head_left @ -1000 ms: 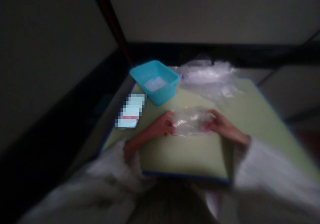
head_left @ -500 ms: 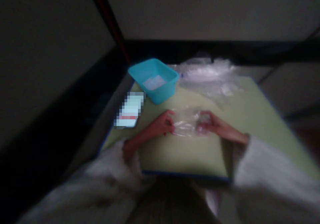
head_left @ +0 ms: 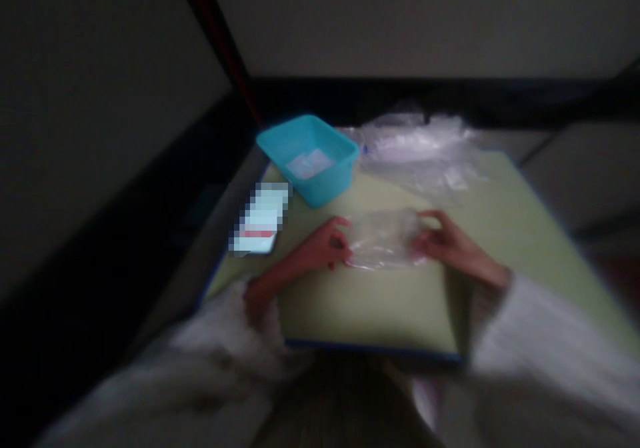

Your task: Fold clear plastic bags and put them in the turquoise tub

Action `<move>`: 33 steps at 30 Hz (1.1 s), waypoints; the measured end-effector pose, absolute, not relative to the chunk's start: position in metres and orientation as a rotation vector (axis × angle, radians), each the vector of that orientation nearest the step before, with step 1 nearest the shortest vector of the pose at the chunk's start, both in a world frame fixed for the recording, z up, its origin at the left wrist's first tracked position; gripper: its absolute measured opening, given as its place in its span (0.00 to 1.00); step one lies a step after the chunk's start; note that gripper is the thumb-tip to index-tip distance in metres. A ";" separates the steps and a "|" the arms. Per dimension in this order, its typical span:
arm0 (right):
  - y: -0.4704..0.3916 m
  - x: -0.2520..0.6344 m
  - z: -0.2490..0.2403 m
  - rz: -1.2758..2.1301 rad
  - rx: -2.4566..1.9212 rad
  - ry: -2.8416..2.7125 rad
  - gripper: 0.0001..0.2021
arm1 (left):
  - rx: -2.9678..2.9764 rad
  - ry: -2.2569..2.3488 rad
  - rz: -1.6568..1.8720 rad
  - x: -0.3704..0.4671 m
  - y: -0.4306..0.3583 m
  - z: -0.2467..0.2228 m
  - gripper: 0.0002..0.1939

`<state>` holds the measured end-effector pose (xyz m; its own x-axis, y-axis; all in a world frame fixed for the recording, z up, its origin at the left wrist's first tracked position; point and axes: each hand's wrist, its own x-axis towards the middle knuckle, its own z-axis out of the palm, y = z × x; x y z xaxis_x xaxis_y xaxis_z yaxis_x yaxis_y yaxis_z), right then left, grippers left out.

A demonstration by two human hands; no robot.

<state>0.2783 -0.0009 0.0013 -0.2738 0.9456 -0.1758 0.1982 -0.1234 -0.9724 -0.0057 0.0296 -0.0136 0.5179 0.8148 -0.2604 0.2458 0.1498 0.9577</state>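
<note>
A clear plastic bag stretches between my two hands over the table, its surface wrinkled and shiny. My left hand is closed on its left end, thumb and fingers pinched in. At the opposite end my right hand grips the plastic with its fingertips. Dim light and blur hide the fine detail of the fingers and whether anything lies inside the bag.
The yellow-green table has a blue edge. A turquoise basket with pale flat packets inside stands at the back left. A phone lies near the left edge. Crumpled clear plastic is heaped at the back.
My right hand has moved to the right, and the bag is now spread wider and flatter between the hands. My left hand has stayed almost in place.
</note>
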 end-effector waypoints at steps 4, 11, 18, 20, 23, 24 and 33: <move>-0.002 0.276 0.001 1.431 -1.272 -1.541 0.29 | 1.413 1.006 0.562 -0.006 0.030 -0.014 0.28; -0.005 0.270 -0.002 1.527 -1.200 -1.558 0.28 | 1.422 1.016 0.529 -0.005 0.028 -0.013 0.28; -0.006 0.269 0.002 1.577 -1.189 -1.584 0.28 | 1.426 1.017 0.524 -0.003 0.027 -0.010 0.26; -0.006 0.268 0.002 1.586 -1.187 -1.594 0.28 | 1.420 1.022 0.524 -0.003 0.027 -0.011 0.26; -0.006 0.267 0.002 1.580 -1.197 -1.582 0.29 | 1.413 1.019 0.527 -0.004 0.028 -0.013 0.26; -0.006 0.267 0.001 1.569 -1.203 -1.575 0.29 | 1.411 1.010 0.528 -0.004 0.028 -0.014 0.26; -0.006 0.272 0.001 1.464 -1.225 -1.614 0.29 | 1.408 0.994 0.564 -0.004 0.029 -0.015 0.27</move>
<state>0.2724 -0.0063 0.0010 -0.3683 0.9205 -0.1304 0.2191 -0.0503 -0.9744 -0.0038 0.0295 -0.0145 0.5070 0.8300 -0.2325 0.2258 0.1324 0.9651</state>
